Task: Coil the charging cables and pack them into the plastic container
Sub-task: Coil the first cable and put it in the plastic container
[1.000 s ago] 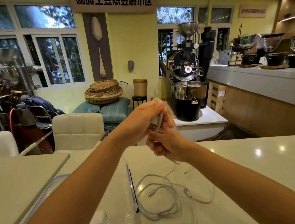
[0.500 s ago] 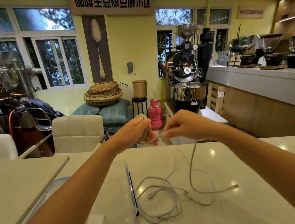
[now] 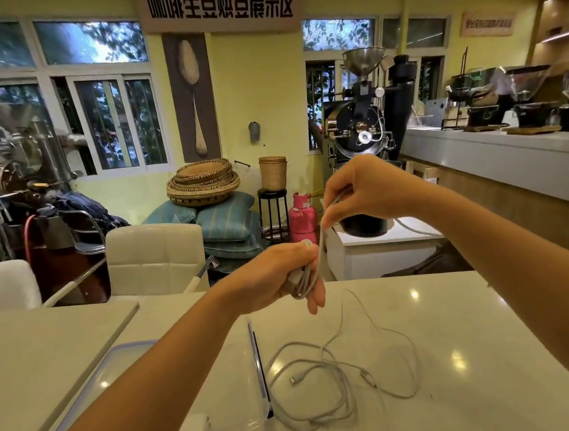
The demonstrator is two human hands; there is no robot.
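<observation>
One clear plastic container (image 3: 257,362) lay on the white table (image 3: 491,317), its long side running away from me. The left hand (image 3: 274,274) gripped one coil (image 3: 304,280) of white cable, its loops upright. Loose cables (image 3: 331,414) sprawled just right of the container, with two plug ends (image 3: 294,380) showing; how many cables, I couldn't tell. The right hand (image 3: 363,191) pinched the strand rising from the coil.
</observation>
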